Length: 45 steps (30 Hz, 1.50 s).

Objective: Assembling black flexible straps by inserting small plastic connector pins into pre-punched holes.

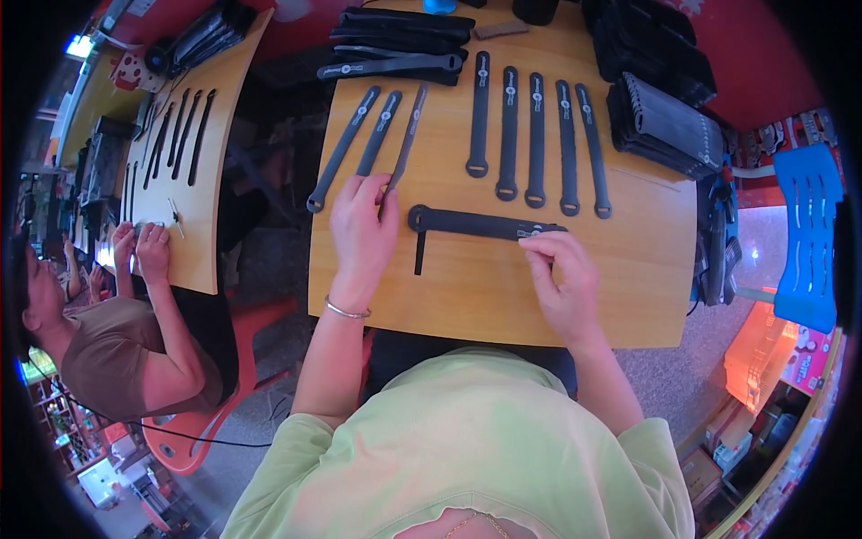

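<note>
My left hand is closed with its fingertips on the lower end of a thin dark strap, which stands slanted, edge-on, above the table. My right hand pinches the printed end of a wider black strap lying crosswise in front of me. That strap's slotted, rounded end points left, and a narrow black strip lies below it. Two similar straps, one a dark strap, lie near my left hand. Beyond my right hand, several more straps with slotted near ends, including a middle strap, form a row.
Stacked black straps lie at the table's far left; black bundles are at far right. Leftward, a co-worker handles small pieces at another table holding straps. A blue plastic chair back and orange crate stand right.
</note>
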### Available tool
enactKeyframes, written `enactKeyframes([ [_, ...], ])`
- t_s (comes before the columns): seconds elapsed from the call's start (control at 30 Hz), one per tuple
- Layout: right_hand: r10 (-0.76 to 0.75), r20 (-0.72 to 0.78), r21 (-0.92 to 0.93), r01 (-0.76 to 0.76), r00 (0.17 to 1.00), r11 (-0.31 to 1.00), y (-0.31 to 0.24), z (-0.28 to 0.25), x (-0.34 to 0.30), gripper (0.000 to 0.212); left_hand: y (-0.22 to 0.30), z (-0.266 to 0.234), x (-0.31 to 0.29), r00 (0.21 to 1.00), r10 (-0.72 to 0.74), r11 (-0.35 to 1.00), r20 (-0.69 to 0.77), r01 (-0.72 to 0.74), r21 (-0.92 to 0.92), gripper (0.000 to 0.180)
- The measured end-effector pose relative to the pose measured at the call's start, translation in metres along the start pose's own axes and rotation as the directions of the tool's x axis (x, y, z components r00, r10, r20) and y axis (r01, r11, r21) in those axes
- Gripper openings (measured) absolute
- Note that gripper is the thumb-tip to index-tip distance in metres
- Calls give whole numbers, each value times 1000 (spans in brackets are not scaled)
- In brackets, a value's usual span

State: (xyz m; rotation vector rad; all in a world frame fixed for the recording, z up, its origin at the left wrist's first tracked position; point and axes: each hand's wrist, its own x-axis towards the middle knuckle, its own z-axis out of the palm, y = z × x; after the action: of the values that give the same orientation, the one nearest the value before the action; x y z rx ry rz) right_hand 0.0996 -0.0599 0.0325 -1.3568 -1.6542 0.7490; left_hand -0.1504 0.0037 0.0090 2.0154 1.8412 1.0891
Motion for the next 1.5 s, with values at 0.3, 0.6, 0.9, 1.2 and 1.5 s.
enactKeyframes([
  [0.3,343,85,628,-318,936,711,-14,-5,9,35,57,-41,-20,904,230,942,361,-114,-314,17],
  [0.6,488,188,404,-520,852,753,12,-28,-22,12,35,-40,-42,773,21,785,634,380,-489,17],
  [0.9,461,109,393,-464,881,794,29,-29,-20,16,26,-27,-39,760,-166,583,629,590,-559,21],
  [1.2,440,-3,360,-409,898,838,40,-26,-14,15,14,-19,-33,749,-319,561,581,643,-522,18],
  [1.5,456,2,366,-425,890,828,45,-25,-13,17,6,-12,-26,780,-360,623,512,609,-491,17],
])
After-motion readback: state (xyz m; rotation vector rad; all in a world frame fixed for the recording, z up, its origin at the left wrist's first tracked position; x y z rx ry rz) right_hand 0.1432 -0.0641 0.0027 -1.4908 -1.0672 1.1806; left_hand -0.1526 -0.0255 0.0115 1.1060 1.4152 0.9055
